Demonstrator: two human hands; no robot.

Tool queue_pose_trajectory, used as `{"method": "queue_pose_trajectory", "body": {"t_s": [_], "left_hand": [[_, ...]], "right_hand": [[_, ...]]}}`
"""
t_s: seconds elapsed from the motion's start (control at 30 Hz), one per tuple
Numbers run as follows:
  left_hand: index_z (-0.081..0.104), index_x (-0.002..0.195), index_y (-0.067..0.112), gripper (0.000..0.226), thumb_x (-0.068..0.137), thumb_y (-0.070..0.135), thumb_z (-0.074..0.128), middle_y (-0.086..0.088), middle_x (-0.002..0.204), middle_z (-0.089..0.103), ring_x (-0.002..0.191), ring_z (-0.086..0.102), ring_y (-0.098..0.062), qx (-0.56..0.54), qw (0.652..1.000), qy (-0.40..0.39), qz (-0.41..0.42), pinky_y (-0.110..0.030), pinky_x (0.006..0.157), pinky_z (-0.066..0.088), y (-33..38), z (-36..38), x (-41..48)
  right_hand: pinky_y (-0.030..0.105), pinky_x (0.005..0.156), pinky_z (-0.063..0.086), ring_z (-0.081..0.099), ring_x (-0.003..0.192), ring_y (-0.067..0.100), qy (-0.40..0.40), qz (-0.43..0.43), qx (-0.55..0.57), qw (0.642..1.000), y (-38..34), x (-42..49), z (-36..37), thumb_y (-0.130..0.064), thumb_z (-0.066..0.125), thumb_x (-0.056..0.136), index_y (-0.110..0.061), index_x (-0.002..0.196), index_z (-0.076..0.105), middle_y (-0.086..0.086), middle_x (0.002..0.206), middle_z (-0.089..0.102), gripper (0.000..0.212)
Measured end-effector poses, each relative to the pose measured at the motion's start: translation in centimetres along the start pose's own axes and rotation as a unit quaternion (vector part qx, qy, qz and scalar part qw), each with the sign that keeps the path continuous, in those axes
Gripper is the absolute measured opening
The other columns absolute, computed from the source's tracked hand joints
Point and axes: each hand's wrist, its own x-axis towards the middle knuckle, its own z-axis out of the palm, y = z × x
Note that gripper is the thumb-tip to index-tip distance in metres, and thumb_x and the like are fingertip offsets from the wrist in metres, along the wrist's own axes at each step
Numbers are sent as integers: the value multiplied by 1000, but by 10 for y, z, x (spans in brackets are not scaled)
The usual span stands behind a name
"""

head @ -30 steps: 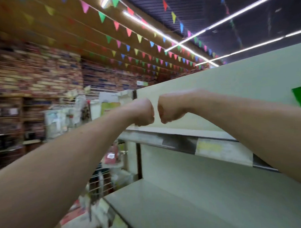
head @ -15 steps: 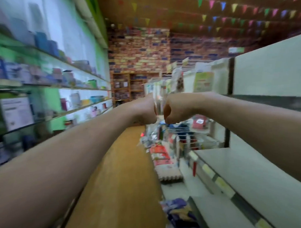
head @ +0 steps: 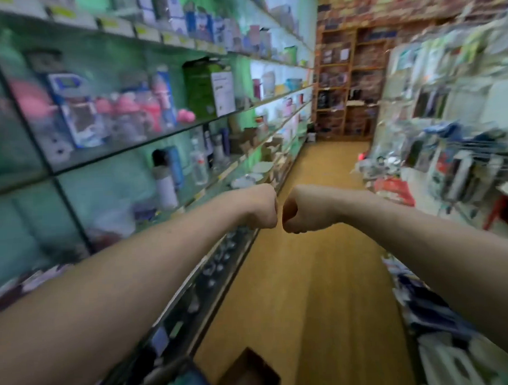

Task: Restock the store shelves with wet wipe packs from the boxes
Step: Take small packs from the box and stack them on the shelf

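Both arms are extended straight ahead over the aisle floor [head: 293, 277]. The left hand [head: 260, 207] and right hand [head: 301, 209] are curled into fists, knuckle to knuckle, almost or just touching; nothing is held in either. No wet wipe pack can be identified; the view is blurred. A brown box [head: 249, 372] is seen low at the frame's bottom edge, below the fists and nearer the left arm; its contents cannot be told. Stocked shelves [head: 130, 139] are noted to the left. A downward reach is judged necessary first.
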Motion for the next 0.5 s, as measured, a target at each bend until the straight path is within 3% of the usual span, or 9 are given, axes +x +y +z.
{"method": "queue_pose_trajectory", "body": {"t_s": [0.17, 0.3, 0.4, 0.5], "left_hand": [[68, 101, 5, 20, 89, 4, 52, -6, 70, 55, 57, 51, -17, -37, 996, -44, -73, -19, 41, 39, -67, 41, -48], [67, 114, 8, 28, 89, 5, 55, -10, 81, 62, 65, 56, -22, -36, 990, -68, -121, -25, 46, 44, -116, 68, -80], [66, 118, 7, 32, 89, 5, 55, -14, 94, 69, 67, 57, -24, -59, 980, -91, -166, -28, 51, 46, -144, 94, -105], [65, 117, 5, 29, 91, 10, 55, -12, 110, 68, 80, 64, -23, -105, 966, -95, -215, -26, 58, 50, -165, 123, -130]], "right_hand": [[30, 64, 51, 61, 69, 22, -39, -53, -5, 998, -75, 14, 52, -14, 58, 86, -7, 85, 71, 12, 87, 72, 16], [40, 77, 55, 63, 74, 27, -76, -90, -10, 993, -122, 24, 78, -17, 56, 87, 0, 95, 71, 16, 94, 71, 24], [41, 73, 54, 54, 70, 21, -105, -117, -5, 988, -149, 30, 101, -18, 58, 88, 3, 97, 70, 19, 97, 70, 26], [37, 71, 53, 56, 72, 20, -139, -153, 9, 978, -169, 34, 131, -20, 59, 89, 0, 92, 71, 15, 89, 69, 24]]}}
